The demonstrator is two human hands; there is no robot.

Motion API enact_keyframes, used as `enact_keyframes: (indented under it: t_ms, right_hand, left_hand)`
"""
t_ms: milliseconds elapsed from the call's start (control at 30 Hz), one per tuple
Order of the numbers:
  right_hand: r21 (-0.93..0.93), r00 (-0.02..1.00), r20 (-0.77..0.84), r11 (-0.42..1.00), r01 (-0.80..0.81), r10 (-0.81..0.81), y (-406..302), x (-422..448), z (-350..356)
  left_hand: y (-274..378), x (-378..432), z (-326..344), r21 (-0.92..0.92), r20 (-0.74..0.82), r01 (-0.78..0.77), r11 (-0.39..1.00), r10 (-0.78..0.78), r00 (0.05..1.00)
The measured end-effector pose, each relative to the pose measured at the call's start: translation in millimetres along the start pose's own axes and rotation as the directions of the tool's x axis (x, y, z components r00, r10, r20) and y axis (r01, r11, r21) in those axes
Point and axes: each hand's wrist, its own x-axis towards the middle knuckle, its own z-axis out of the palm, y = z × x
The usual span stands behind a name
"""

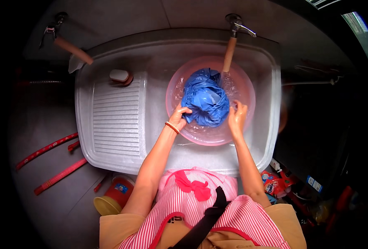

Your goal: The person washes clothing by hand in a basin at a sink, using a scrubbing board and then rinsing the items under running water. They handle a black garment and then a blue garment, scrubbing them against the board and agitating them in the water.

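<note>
A bunched wet blue cloth garment (206, 98) lies in a pink translucent plastic basin (249, 93) filled with water. My left hand (179, 118), with a beaded bracelet on its wrist, grips the garment's lower left edge, thumb on top and fingers partly hidden by the fabric. Just right of the cloth is my right hand (238, 116), wet, its fingers curved and apart, with nothing visible in it. Water runs into the basin from a tube (230, 54) fitted on a metal tap (236, 25).
The basin stands in a grey laundry sink (159, 124) with a ribbed washboard (117, 118) at left. A scrubbing brush (120, 76) rests above the ribs. A second tap (51, 29) is at upper left. Red-and-yellow buckets (115, 194) and a detergent bag (274, 183) sit below the sink.
</note>
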Motion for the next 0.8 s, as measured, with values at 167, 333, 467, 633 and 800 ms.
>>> enact_keyframes:
  t_ms: [167,333,467,633,800]
  right_hand:
    - [0.055,0.931,0.319,0.977,-0.204,0.176,-67,12,-7]
    - [-0.087,0.895,0.399,0.98,-0.179,0.198,-33,-9,43]
    - [-0.106,0.911,0.365,0.981,-0.165,0.193,31,-16,70]
    - [0.058,0.793,0.421,0.859,-0.509,0.441,20,-14,61]
    - [0.534,0.835,0.351,0.642,-0.55,0.423,-11,-27,-4]
  left_hand:
    - [-5,-2,1,-0.273,0.051,0.152,0.95,-0.144,0.988]
    - [-36,17,-20,-0.037,-0.2,0.111,0.993,-0.117,0.973]
    - [-52,29,-21,0.142,-0.348,0.109,0.984,-0.054,0.936]
    - [-48,32,-29,-0.006,-0.404,0.12,0.993,-0.112,0.908]
    - [-1,0,9,-0.457,-0.257,0.034,0.889,-0.168,0.952]
